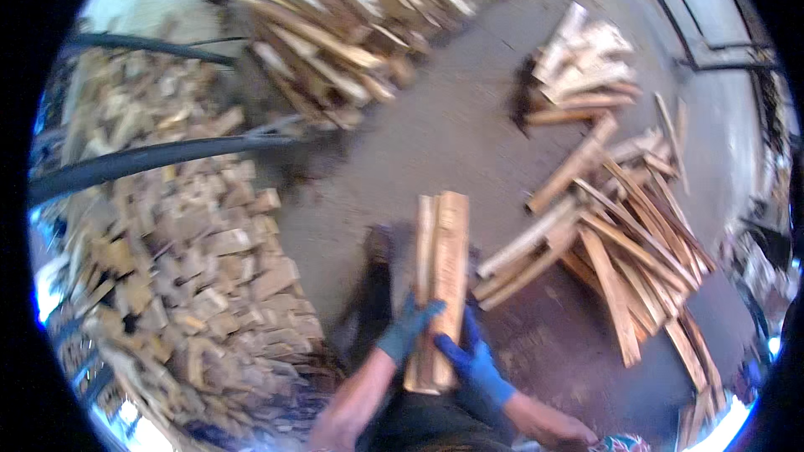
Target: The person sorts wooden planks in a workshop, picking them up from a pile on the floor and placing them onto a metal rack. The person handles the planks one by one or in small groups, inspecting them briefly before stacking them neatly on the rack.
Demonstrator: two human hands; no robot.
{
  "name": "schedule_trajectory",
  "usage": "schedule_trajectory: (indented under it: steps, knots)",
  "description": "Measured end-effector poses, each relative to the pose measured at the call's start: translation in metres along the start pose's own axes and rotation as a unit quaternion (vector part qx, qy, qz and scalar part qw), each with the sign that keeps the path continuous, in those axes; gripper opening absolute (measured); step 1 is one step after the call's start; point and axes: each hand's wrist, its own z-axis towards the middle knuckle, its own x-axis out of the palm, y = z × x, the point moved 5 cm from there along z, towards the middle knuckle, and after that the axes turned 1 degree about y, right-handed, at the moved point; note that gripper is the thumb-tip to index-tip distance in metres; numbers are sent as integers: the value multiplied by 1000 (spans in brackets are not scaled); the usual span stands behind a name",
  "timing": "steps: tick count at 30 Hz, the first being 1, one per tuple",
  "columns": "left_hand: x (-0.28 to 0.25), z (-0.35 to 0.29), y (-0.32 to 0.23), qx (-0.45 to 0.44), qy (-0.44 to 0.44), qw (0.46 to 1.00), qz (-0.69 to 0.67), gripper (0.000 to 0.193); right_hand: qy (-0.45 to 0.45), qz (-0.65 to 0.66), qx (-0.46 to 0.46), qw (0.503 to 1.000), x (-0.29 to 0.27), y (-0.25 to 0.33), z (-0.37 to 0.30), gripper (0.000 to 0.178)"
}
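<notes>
This looks like a firewood workshop or storage shed, though blur leaves some doubt: densely stacked split wood [209,268], black metal bars [159,157] across it, loose heaps of sticks [632,243], dull grey floor [394,151] between.

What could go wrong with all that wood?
Maybe a few things. The left hand and right hand hold the long split wood pieces near their lower ends, so one might slip and land on a foot. The loose heap of split wood on the right lies crisscrossed, so a bump could make some slide. The gloves cover the hands, but the left forearm is bare, so rough edges might scratch it.
</notes>
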Motion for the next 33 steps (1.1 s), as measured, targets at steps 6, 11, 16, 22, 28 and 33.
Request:
schedule_trajectory:
  steps: [6,11,16,22,28,33]
  knots:
    - [48,-91,-71,160,36,984,69,99,-50,-96,-175,979,11,83,-90,64]
    - [50,-160,-130,264,46,963,13,100,39,36,-234,971,1,123,-79,69]
    - [12,-234,-153,460,-99,870,145,101,255,72,-224,938,45,185,-43,74]
    - [-3,-294,-155,477,-154,826,257,104,242,142,40,959,121,184,-47,51]
    - [-34,-338,-117,443,-168,865,167,116,304,24,-14,952,178,168,-85,56]
    - [-40,-375,-99,520,-285,796,121,120,350,-8,-61,935,222,194,-126,63]
